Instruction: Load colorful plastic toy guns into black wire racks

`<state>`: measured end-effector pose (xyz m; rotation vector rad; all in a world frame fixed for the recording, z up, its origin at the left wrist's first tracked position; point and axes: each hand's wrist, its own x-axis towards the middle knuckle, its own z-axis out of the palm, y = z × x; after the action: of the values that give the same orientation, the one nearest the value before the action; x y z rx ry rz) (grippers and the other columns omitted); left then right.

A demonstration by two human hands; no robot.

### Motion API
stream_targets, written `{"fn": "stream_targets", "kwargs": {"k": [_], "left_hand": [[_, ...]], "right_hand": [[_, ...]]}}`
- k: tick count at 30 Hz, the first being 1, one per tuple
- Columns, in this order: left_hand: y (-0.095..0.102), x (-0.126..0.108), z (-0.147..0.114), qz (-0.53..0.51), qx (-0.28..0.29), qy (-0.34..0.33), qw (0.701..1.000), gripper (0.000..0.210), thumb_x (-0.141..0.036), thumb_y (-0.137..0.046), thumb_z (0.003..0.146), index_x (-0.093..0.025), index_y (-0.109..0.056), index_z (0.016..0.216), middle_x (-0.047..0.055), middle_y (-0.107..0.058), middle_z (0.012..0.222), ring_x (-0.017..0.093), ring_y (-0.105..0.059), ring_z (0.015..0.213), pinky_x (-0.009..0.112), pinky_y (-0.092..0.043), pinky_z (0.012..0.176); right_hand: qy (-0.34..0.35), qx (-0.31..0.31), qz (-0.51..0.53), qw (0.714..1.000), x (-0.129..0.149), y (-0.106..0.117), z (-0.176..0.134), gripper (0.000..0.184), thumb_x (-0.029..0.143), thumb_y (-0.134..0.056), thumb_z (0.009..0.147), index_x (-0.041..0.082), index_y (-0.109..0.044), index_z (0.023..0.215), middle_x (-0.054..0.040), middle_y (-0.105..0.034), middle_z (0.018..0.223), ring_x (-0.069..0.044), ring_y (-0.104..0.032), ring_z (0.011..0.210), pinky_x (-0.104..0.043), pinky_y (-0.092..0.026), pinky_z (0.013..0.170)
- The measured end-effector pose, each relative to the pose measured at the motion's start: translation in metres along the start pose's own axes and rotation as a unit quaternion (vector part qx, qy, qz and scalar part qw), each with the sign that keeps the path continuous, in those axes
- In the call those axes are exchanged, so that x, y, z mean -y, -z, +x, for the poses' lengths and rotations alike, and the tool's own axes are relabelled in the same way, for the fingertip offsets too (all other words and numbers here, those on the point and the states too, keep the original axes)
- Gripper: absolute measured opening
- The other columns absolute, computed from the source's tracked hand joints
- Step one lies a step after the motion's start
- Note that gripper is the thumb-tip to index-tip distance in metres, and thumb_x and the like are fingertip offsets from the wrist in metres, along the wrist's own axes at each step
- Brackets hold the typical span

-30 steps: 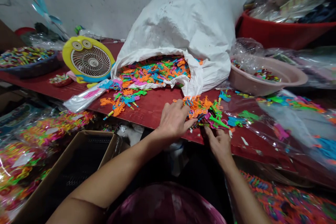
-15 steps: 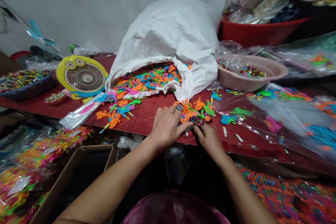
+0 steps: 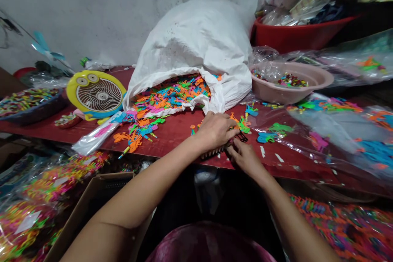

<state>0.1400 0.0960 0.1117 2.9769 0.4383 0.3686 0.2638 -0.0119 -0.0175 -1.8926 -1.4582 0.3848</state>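
Observation:
My left hand (image 3: 216, 131) lies over a pile of small bright plastic pieces at the front of the red table, its fingers curled down and their tips hidden. Beneath it a black toothed rack (image 3: 211, 154) shows along the table edge. My right hand (image 3: 245, 156) is at the near side of this rack, thumb and fingers drawn together close to the left thumb; what they pinch cannot be made out. Orange and green plastic pieces (image 3: 244, 125) lie just beyond the hands. Behind them a white sack (image 3: 196, 37) gapes open, full of similar pieces.
A yellow fan (image 3: 100, 95) stands left of the sack, near a blue basin (image 3: 30, 114) of small beads. To the right are a pink basin (image 3: 282, 92), a red basin (image 3: 297, 37) and clear bags of pieces. A cardboard box (image 3: 89, 204) sits below the table's front edge.
My left hand has moved right and slightly forward across the pile, uncovering part of the black rack. My right hand stays close to the same place. The view has shifted slightly.

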Motion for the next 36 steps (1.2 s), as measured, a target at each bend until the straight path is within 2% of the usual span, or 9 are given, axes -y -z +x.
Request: {"fn": "stream_targets", "kwargs": {"k": [5,9,11,14,23,27,30,34,36], "left_hand": [[-0.005,0.002,-0.002,0.016,-0.013,0.035,0.999,0.035,-0.038,-0.045,0.096,-0.018,-0.073,0.094,0.008,-0.072,0.094,0.024,-0.062,0.093,0.035,-0.038,0.077],[-0.003,0.001,-0.005,0.06,-0.033,0.03,0.997,0.034,-0.036,-0.047,0.094,-0.016,-0.073,0.086,0.01,-0.069,0.097,0.026,-0.058,0.099,0.038,-0.038,0.082],[-0.002,0.001,-0.005,0.073,-0.036,0.032,0.996,0.034,-0.033,-0.046,0.093,-0.016,-0.073,0.084,0.01,-0.068,0.097,0.026,-0.056,0.1,0.039,-0.038,0.084],[-0.001,0.002,-0.005,0.073,-0.028,0.043,0.996,0.033,-0.03,-0.044,0.093,-0.016,-0.073,0.084,0.009,-0.068,0.095,0.025,-0.058,0.096,0.039,-0.039,0.085],[-0.004,0.011,-0.01,-0.01,-0.059,0.092,0.994,0.027,-0.035,-0.053,0.087,-0.015,-0.066,0.099,0.008,-0.067,0.097,0.021,-0.061,0.088,0.03,-0.046,0.074],[-0.003,0.011,-0.01,0.017,-0.038,0.094,0.995,0.023,-0.033,-0.051,0.088,-0.017,-0.067,0.091,0.008,-0.068,0.088,0.023,-0.062,0.086,0.032,-0.046,0.073],[-0.003,0.009,-0.01,0.033,-0.025,0.105,0.994,0.023,-0.031,-0.05,0.088,-0.018,-0.068,0.092,0.008,-0.068,0.085,0.024,-0.063,0.085,0.033,-0.047,0.074],[-0.002,0.008,-0.01,0.015,-0.044,0.11,0.993,0.035,-0.033,-0.052,0.088,-0.02,-0.063,0.118,0.006,-0.07,0.092,0.023,-0.063,0.09,0.032,-0.047,0.078],[-0.001,0.009,-0.01,0.009,-0.047,0.093,0.994,0.039,-0.036,-0.053,0.089,-0.024,-0.062,0.125,0.006,-0.07,0.098,0.022,-0.063,0.093,0.032,-0.047,0.08]], "right_hand": [[0.001,-0.084,0.139,0.987,0.005,-0.002,-0.007,0.042,0.034,-0.053,0.087,0.015,-0.054,0.124,-0.0043,-0.063,0.088,-0.013,-0.054,0.061,-0.026,-0.045,0.057],[0.057,-0.144,0.14,0.978,0.014,0.001,-0.005,0.064,0.028,-0.054,0.087,0.021,-0.035,0.148,-0.0127,-0.055,0.131,-0.019,-0.062,0.102,-0.033,-0.053,0.083],[0.111,-0.155,0.104,0.976,0.018,0.005,-0.001,0.064,0.023,-0.052,0.088,0.024,-0.035,0.149,-0.0109,-0.045,0.145,-0.023,-0.048,0.129,-0.041,-0.042,0.107],[0.169,-0.143,0.063,0.973,0.023,0.01,0.005,0.068,0.019,-0.049,0.089,0.027,-0.027,0.153,-0.0065,-0.034,0.156,-0.022,-0.03,0.144,-0.046,-0.025,0.119],[0.204,-0.101,-0.007,0.974,0.031,0.022,0.019,0.062,0.017,-0.043,0.093,0.028,-0.03,0.152,-0.006,-0.046,0.149,-0.021,-0.043,0.136,-0.047,-0.035,0.113],[0.176,-0.056,0.09,0.979,0.029,0.024,0.017,0.067,0.015,-0.043,0.09,0.03,-0.027,0.153,-0.0032,-0.037,0.155,-0.021,-0.036,0.141,-0.045,-0.03,0.117],[0.119,-0.075,0.189,0.972,0.018,0.021,0.012,0.068,0.018,-0.048,0.088,0.031,-0.027,0.152,-0.0039,-0.037,0.154,-0.021,-0.039,0.139,-0.042,-0.038,0.112],[0.061,-0.121,0.16,0.978,0.002,0.003,0.005,0.035,0.026,-0.056,0.086,0.024,-0.059,0.121,-0.0077,-0.062,0.119,-0.022,-0.06,0.108,-0.038,-0.049,0.093],[0.069,-0.109,0.131,0.983,-0.001,-0.008,0.003,0.018,0.028,-0.057,0.086,0.021,-0.064,0.1,-0.0061,-0.064,0.098,-0.02,-0.061,0.09,-0.034,-0.049,0.081]]}}
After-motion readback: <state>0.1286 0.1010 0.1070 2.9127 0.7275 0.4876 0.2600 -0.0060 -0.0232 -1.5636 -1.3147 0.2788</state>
